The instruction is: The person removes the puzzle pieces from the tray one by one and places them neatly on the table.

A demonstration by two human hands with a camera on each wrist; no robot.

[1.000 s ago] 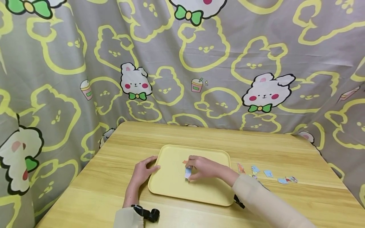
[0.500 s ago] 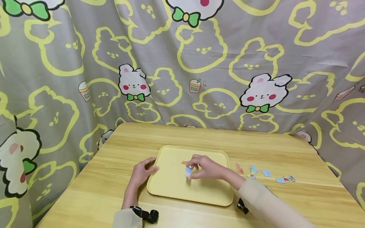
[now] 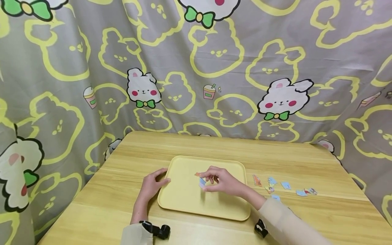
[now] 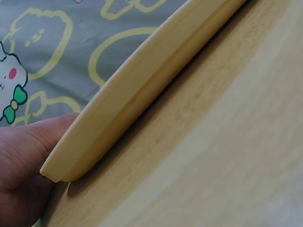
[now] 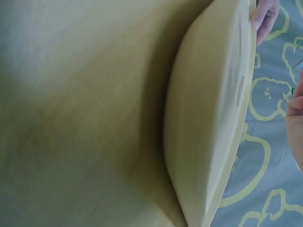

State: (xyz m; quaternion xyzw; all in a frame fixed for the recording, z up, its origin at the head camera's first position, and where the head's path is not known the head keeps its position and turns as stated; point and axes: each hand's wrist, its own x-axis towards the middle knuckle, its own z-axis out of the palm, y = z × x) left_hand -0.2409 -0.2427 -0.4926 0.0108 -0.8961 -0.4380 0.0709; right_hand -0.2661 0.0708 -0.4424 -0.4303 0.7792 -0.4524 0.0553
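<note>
In the head view, my right hand (image 3: 222,180) pinches a small blue and lilac paper piece (image 3: 202,182) between thumb and fingers, above the middle of a yellow tray (image 3: 180,200). An orange paper piece (image 3: 197,174) lies on the tray just beyond the fingertips, partly hidden by them. My left hand (image 3: 153,185) holds the tray's left rim, its thumb over the edge. The left wrist view shows part of that hand (image 4: 23,156) against the tray's corner. At the right edge of the right wrist view, part of the right hand (image 5: 296,113) shows; what it holds is not visible there.
Several irregular printed paper pieces lie on the wooden table (image 3: 306,163) right of the tray, among them an orange one (image 3: 257,180) and a blue one (image 3: 286,185). A patterned curtain (image 3: 183,44) hangs behind the table.
My right hand has lifted a little and tilted the blue paper piece. The right sleeve has shifted, uncovering another blue piece on the table. The left hand keeps its place on the tray.
</note>
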